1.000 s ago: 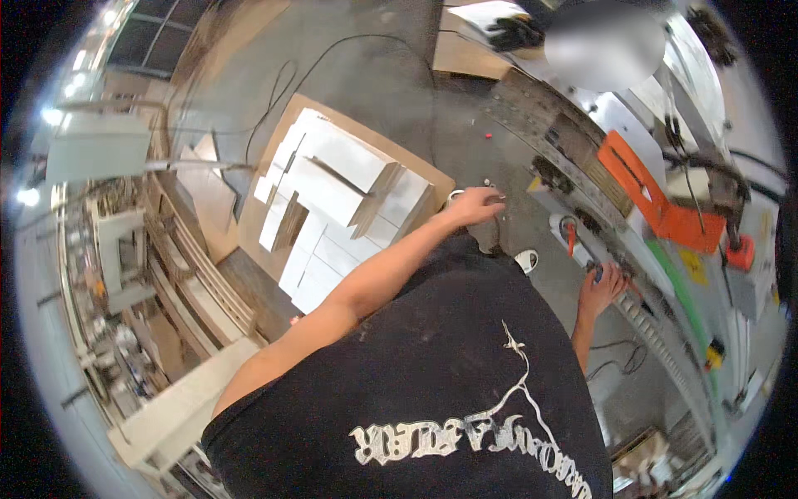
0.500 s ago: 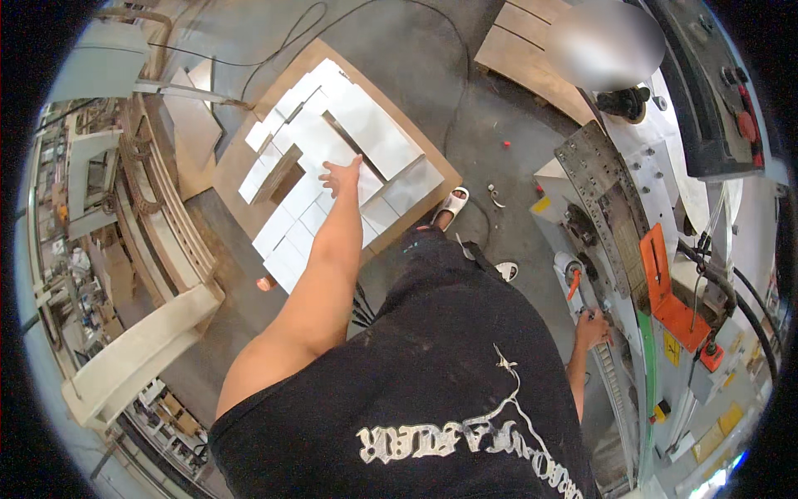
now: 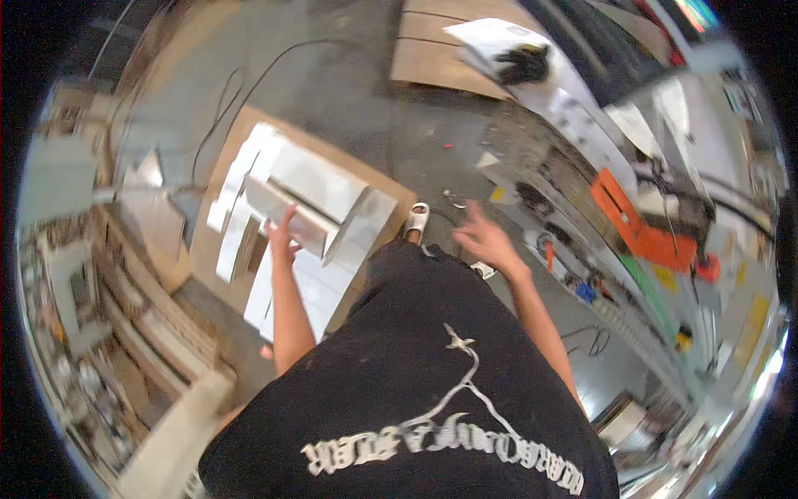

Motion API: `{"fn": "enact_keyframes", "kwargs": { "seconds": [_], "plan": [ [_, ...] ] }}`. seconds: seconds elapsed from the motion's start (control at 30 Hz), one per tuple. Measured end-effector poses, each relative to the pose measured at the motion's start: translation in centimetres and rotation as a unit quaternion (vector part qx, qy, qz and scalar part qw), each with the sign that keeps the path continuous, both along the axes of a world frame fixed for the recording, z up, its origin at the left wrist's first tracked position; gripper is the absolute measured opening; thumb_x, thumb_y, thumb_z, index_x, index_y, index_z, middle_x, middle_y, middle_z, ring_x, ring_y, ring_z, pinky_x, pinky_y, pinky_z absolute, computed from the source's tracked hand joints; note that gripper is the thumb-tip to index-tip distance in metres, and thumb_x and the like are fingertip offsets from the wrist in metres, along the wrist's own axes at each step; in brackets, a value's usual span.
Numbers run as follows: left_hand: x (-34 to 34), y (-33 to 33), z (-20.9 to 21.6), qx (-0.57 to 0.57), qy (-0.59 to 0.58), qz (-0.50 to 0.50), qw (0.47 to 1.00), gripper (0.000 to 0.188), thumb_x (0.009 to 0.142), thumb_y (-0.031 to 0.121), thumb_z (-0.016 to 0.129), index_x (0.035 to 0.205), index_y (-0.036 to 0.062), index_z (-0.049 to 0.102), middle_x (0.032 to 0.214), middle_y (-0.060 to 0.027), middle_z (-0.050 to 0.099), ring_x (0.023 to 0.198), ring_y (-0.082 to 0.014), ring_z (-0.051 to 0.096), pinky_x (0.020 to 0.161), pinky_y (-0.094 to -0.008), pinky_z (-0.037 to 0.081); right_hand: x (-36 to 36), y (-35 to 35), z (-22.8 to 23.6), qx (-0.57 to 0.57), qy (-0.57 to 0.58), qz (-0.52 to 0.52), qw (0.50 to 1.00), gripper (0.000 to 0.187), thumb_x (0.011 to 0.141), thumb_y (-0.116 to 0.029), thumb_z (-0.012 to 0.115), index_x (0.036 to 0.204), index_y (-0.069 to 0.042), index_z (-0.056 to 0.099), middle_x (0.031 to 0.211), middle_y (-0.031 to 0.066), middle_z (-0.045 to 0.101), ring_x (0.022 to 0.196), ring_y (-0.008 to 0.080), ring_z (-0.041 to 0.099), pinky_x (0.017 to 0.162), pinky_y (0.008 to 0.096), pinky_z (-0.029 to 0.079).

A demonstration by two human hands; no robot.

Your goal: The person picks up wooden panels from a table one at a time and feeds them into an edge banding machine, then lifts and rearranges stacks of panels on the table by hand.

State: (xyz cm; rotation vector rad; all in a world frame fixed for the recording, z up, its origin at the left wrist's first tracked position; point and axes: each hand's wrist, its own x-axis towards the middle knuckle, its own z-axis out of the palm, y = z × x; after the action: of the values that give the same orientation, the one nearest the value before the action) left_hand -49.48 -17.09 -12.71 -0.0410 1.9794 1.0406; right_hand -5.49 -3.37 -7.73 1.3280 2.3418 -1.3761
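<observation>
My left hand (image 3: 281,241) is closed on a narrow white panel (image 3: 309,233), which is tilted up so its brownish edge shows. This panel stands among flat white panels (image 3: 314,173) stacked in rows on a brown base board (image 3: 378,185). Another panel (image 3: 248,243) stands on edge just left of my left hand. My right hand (image 3: 489,245) is raised over the floor to the right of the stack, fingers apart and holding nothing. Motion blurs both hands somewhat.
At right runs a long grey machine (image 3: 573,195) with an orange bracket (image 3: 632,223). A wooden pallet (image 3: 432,50) lies at the top, near a black glove-like shape (image 3: 524,64). Curved machine rails (image 3: 137,291) stand at left. A cable (image 3: 278,65) crosses the floor.
My left hand has gone from reaching open over the stack to gripping a panel, now tilted up. My right hand has left the machine's side and risen into the middle. The view has shifted.
</observation>
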Motion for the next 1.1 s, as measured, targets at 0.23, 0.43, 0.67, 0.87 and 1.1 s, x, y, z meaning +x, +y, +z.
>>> {"fn": "enact_keyframes", "kwargs": {
  "seconds": [0.23,0.43,0.67,0.87,1.1],
  "plan": [
    [8.0,8.5,6.9,0.215,-0.177,-0.075,0.958,0.089,0.078,0.053,0.064,0.142,0.0165,0.015,0.136,-0.0219,0.029,0.12,-0.037,0.039,0.087,-0.0545,0.046,-11.1,-1.4,5.2,0.037,0.259,-0.03,0.965,0.066,0.081,-0.041,0.067,0.132,-0.006,0.046,0.127,0.0193,0.052,0.107,0.03,0.058,0.09,0.0375,0.045],
    [19.4,15.5,9.9,0.221,-0.214,-0.182,0.934,0.097,0.082,0.041,0.068,0.145,0.0108,0.0,0.133,-0.0212,0.035,0.115,-0.0358,0.046,0.085,-0.0525,0.048,-4.3,-0.5,1.9,-0.035,0.282,-0.195,0.939,0.06,0.081,-0.027,0.07,0.129,0.001,0.046,0.112,0.0128,0.063,0.098,0.0273,0.062,0.085,0.0311,0.048],
    [19.6,26.0,8.7,0.265,-0.02,-0.367,0.892,0.065,0.085,0.03,0.068,0.133,-0.0002,0.036,0.09,-0.0122,0.061,0.07,-0.0161,0.06,0.063,-0.0293,0.052,6.1,2.5,5.9,-0.25,0.483,-0.411,0.732,0.038,0.084,-0.015,0.064,0.111,0.008,0.051,0.095,0.0172,0.064,0.079,0.0276,0.069,0.058,0.0331,0.057],
    [23.2,28.5,6.4,0.276,0.062,-0.411,0.866,0.029,0.083,0.017,0.069,0.099,-0.0027,0.056,0.067,-0.0066,0.059,0.05,-0.0117,0.052,0.044,-0.0263,0.043,8.8,2.9,1.9,-0.237,0.6,-0.567,0.513,0.026,0.088,-0.014,0.056,0.106,0.004,0.052,0.103,0.0181,0.062,0.1,0.0282,0.063,0.082,0.036,0.055],
    [26.2,27.7,6.0,0.281,0.082,-0.411,0.863,0.02,0.084,0.011,0.066,0.096,-0.0009,0.056,0.065,-0.0074,0.061,0.051,-0.0125,0.056,0.042,-0.0257,0.041,6.0,3.3,0.0,-0.154,0.592,-0.623,0.487,0.022,0.086,-0.011,0.054,0.102,0.004,0.055,0.103,0.0147,0.062,0.099,0.0271,0.063,0.081,0.0354,0.054]
  ]
}}
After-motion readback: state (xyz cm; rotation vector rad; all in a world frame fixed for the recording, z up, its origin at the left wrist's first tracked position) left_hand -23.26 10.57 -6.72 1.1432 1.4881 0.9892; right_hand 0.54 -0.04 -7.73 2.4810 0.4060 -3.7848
